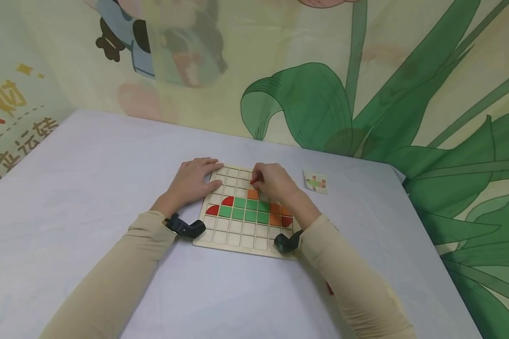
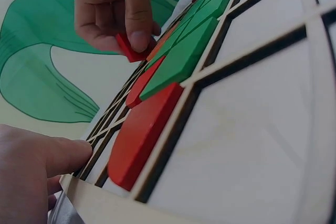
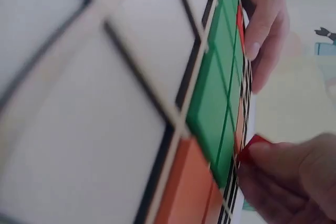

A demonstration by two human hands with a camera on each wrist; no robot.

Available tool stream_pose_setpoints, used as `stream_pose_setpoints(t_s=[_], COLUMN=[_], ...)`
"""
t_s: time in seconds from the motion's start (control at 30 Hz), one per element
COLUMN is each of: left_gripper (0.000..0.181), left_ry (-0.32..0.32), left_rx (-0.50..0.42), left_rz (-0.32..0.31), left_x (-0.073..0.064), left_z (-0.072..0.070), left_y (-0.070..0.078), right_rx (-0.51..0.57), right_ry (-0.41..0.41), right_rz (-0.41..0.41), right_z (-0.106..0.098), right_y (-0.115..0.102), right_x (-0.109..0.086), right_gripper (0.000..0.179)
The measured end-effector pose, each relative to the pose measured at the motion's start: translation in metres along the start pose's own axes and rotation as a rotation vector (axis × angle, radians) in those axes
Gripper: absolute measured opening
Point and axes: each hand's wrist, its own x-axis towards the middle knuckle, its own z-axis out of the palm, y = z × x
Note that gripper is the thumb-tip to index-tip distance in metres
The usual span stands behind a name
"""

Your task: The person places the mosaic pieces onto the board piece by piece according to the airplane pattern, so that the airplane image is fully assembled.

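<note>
A wooden grid board lies on the table, its cells partly filled with flat colored pieces. Green square pieces form two rows across the middle, with red quarter-round pieces at their left end. Orange pieces and another red quarter-round piece sit at the right. My left hand rests along the board's upper left edge, fingers extended. Between thumb and fingers, my right hand pinches a small red piece above the board's upper part, just beyond a single orange square.
A small pattern card lies right of the board. Partly hidden by my right forearm, a red piece is on the white-covered table. A printed backdrop rises behind the table.
</note>
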Motion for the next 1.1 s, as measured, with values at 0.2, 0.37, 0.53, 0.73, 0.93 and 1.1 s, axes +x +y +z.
stream_pose_setpoints(t_s=[0.2,0.37,0.53,0.73,0.93,1.1], left_gripper=[0.055,0.055,0.055,0.055,0.055,0.055], left_ry=[0.000,-0.002,-0.006,-0.006,-0.004,0.000], left_rx=[0.004,0.009,0.014,0.013,0.012,0.009], left_rz=[0.000,-0.004,-0.006,-0.007,-0.007,-0.009], left_x=[0.001,0.001,0.001,0.001,0.001,0.001], left_z=[0.000,0.000,0.000,0.000,0.001,0.001], left_y=[0.001,0.001,0.001,0.001,0.000,0.000], right_rx=[0.047,0.058,0.115,0.196,0.250,0.258], right_ry=[-0.003,0.045,0.109,0.048,0.052,0.094], right_rz=[-0.046,-0.054,-0.015,0.023,0.037,0.071], right_z=[-0.001,-0.002,-0.002,-0.001,0.001,0.003], right_y=[0.009,0.011,0.013,0.017,0.020,0.019], right_x=[0.002,0.000,0.000,0.002,0.002,0.001], right_gripper=[0.029,0.017,0.012,0.027,0.018,0.014])
